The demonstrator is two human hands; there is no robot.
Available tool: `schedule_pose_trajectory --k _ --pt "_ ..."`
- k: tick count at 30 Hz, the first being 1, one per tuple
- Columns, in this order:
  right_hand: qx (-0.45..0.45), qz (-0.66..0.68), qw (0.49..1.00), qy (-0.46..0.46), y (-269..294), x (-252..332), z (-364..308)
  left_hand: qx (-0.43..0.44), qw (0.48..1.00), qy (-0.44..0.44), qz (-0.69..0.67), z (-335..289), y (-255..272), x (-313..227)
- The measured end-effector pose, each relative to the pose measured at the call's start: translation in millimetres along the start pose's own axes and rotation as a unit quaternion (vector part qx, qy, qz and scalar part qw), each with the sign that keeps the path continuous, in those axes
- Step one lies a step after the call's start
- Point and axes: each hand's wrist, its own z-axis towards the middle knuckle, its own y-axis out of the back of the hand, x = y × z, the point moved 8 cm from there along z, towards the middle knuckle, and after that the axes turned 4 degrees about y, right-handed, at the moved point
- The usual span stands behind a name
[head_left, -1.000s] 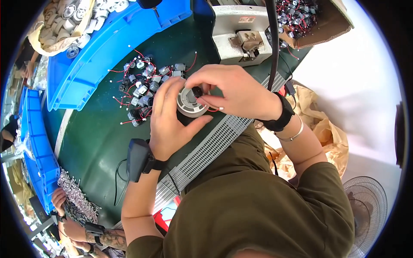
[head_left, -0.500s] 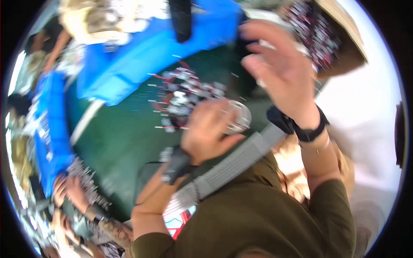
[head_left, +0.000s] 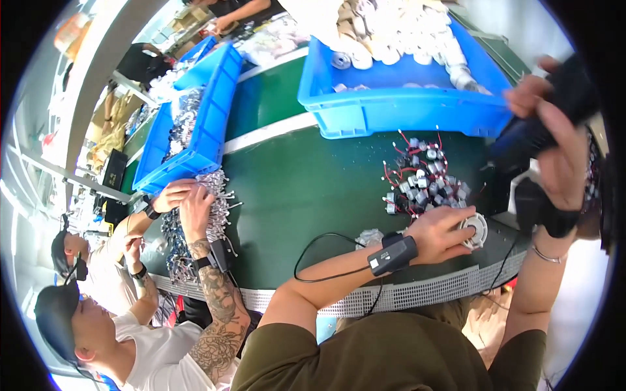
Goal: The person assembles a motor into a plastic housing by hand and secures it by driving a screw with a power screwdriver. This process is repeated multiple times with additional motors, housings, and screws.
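Note:
My left hand rests low over the green table at the front edge, its fingers closed on the rim of a round white plastic part. Raised at the right, my right hand has its fingers wrapped round a bulky black tool. Motion blurs the tool, and its exact kind cannot be made out. Beyond my left hand lies a heap of small grey motors with red wires. A clear plastic bag sits close to my left wrist.
A blue bin of white round parts stands at the back. Farther left is another blue bin holding small parts. A co-worker's hands work over a wire pile. A grey perforated strip edges the table.
The view has swung, bringing the co-workers on the left into sight. My right hand, formerly open and apparently empty, now grips the black tool. My left hand stays at the white part.

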Motion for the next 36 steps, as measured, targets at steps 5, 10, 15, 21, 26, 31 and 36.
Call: schedule_pose_trajectory --k 5,10,15,21,26,31,36 --pt "-0.115 -0.060 0.991 0.020 109.6 9.8 -65.4 0.028 0.999 -0.006 0.044 0.5 -4.3 -0.1" --pt "-0.240 -0.063 0.968 0.031 120.8 12.4 -88.0 0.077 0.996 0.040 0.036 5.4 -7.4 10.6" --pt "-0.259 -0.078 0.962 0.026 135.7 22.2 -106.6 0.085 0.996 0.024 0.023 0.5 -10.7 5.9" --pt "-0.259 -0.126 0.958 0.010 134.7 17.1 -106.7 0.089 0.995 0.013 0.034 -0.3 -9.7 5.5" --pt "-0.252 -0.149 0.956 -0.003 135.4 11.8 -106.0 0.091 0.995 0.015 0.025 0.8 -9.1 7.3" --pt "-0.234 -0.163 0.959 -0.006 131.2 9.7 -107.2 0.087 0.996 0.017 0.027 -0.3 -9.0 8.3" --pt "-0.113 -0.138 0.965 0.190 119.8 23.4 -104.1 0.087 0.996 0.008 0.032 1.7 -9.5 6.1"
